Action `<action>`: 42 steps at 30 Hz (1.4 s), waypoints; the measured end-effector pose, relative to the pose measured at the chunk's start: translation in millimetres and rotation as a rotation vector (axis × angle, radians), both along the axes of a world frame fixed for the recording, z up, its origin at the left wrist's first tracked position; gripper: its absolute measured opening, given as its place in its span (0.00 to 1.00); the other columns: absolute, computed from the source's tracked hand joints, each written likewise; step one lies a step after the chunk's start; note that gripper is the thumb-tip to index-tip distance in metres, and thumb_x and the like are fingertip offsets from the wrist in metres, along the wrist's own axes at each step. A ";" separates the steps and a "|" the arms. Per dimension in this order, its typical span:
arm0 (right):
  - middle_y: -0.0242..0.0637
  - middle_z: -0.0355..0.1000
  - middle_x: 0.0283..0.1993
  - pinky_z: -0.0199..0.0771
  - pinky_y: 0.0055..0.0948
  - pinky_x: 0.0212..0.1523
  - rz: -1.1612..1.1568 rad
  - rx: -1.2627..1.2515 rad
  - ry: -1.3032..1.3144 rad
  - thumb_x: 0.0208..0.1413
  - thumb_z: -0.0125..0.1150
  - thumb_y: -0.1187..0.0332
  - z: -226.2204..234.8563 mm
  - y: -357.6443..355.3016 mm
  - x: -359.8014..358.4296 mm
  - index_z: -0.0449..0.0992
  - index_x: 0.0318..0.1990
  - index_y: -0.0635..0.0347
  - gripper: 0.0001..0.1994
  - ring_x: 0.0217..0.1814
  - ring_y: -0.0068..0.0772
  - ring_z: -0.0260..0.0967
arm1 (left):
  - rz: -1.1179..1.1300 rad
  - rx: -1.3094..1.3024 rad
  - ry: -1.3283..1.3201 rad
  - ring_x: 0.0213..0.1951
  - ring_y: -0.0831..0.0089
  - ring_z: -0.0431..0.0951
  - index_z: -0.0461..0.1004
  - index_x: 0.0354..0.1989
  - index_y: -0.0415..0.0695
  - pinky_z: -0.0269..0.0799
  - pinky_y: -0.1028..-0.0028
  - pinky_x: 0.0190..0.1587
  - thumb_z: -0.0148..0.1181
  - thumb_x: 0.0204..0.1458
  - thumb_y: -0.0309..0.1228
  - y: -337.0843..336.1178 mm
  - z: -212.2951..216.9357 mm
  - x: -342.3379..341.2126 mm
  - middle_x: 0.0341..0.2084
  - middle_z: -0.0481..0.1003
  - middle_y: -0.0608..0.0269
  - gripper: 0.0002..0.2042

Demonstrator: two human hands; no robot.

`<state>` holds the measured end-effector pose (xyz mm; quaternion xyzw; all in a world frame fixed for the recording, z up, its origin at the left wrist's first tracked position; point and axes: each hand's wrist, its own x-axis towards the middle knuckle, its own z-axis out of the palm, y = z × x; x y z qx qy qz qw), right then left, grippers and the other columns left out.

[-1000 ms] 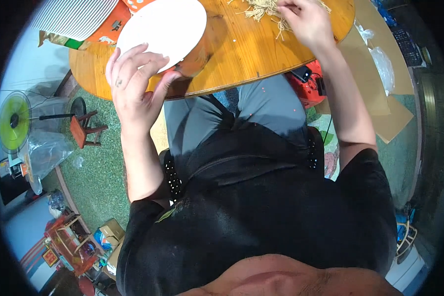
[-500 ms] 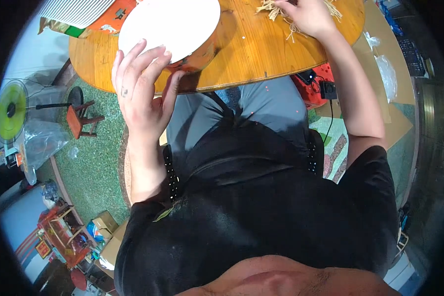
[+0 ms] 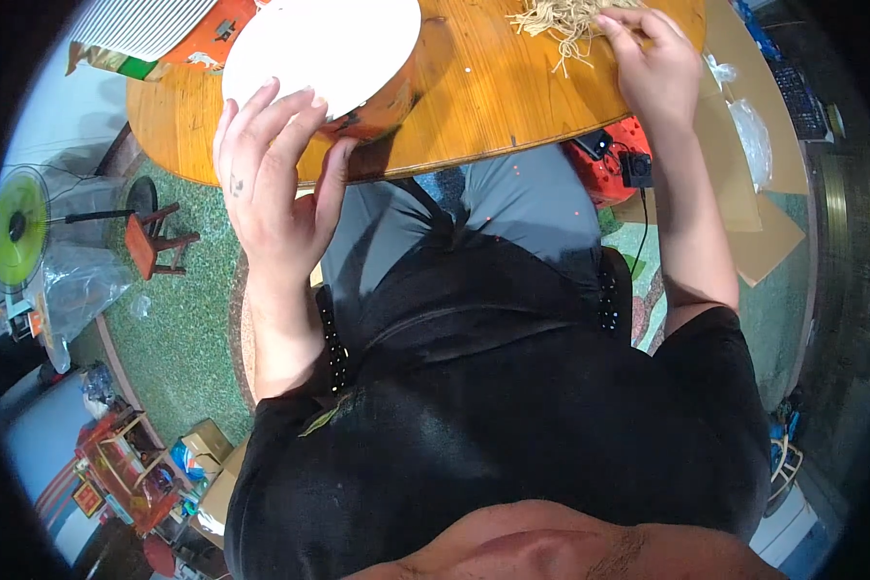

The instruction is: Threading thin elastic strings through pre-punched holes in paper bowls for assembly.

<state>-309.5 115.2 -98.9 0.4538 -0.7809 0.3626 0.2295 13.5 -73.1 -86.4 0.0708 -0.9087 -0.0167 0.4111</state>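
A round white lid (image 3: pixel 329 48) tops an orange tub (image 3: pixel 382 104) on the round wooden table (image 3: pixel 493 106). My left hand (image 3: pixel 275 169) hovers at the tub's near edge, fingers spread, touching or almost touching the lid's rim, holding nothing. My right hand (image 3: pixel 652 68) rests on the table's far right with its fingertips pinching into a pile of pale straw-like strands (image 3: pixel 565 19). I am seated; my grey trousers and black top fill the lower picture.
A striped packet with an orange side (image 3: pixel 164 34) lies at the table's left. On the green floor stand a small red stool (image 3: pixel 155 242), a green fan (image 3: pixel 14 227) and a clear plastic bag. A red device (image 3: pixel 614 164) and cardboard sheets (image 3: pixel 744 193) are at the right.
My left hand has shifted slightly down and right along the lid's edge. My right hand has stayed at the strands, and the view has tilted a little.
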 end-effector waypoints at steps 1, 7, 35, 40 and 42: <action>0.32 0.82 0.38 0.76 0.21 0.45 -0.054 -0.032 -0.275 0.62 0.67 0.68 -8.4 5.1 3.6 0.84 0.44 0.62 0.08 0.39 0.20 0.79 | 0.004 -0.011 0.014 0.62 0.51 0.74 0.77 0.54 0.44 0.63 0.50 0.68 0.75 0.46 0.23 2.1 0.2 -1.6 0.53 0.78 0.56 0.24; 0.32 0.83 0.38 0.74 0.19 0.39 0.239 -0.286 -0.766 0.59 0.71 0.71 -28.9 24.7 67.2 0.84 0.39 0.66 0.07 0.35 0.17 0.75 | -0.051 -0.003 0.339 0.53 0.58 0.75 0.76 0.51 0.44 0.71 0.60 0.58 0.77 0.46 0.25 26.3 -15.1 3.5 0.52 0.75 0.55 0.23; 0.31 0.77 0.46 0.69 0.28 0.52 0.724 0.082 -0.632 0.48 0.80 0.60 -2.8 17.8 154.3 0.87 0.30 0.53 0.10 0.50 0.23 0.73 | -0.450 0.995 -0.033 0.36 0.76 0.78 0.80 0.46 0.38 0.75 0.77 0.40 0.67 0.58 0.25 73.7 -34.1 7.1 0.47 0.80 0.58 0.09; 0.28 0.71 0.33 0.68 0.22 0.47 0.913 -0.067 -1.159 0.49 0.81 0.66 -18.6 12.4 165.3 0.67 0.44 0.61 0.25 0.39 0.20 0.73 | -0.562 1.165 -0.047 0.41 0.79 0.76 0.77 0.59 0.37 0.73 0.79 0.45 0.63 0.61 0.25 62.9 -15.9 12.5 0.47 0.75 0.62 0.17; 0.26 0.67 0.28 0.67 0.17 0.37 1.066 -0.015 -1.131 0.47 0.82 0.71 -14.9 8.8 167.4 0.55 0.43 0.56 0.31 0.31 0.17 0.72 | -0.657 1.116 -0.108 0.43 0.76 0.78 0.79 0.57 0.38 0.75 0.78 0.46 0.65 0.60 0.26 50.5 -19.3 10.2 0.46 0.76 0.60 0.17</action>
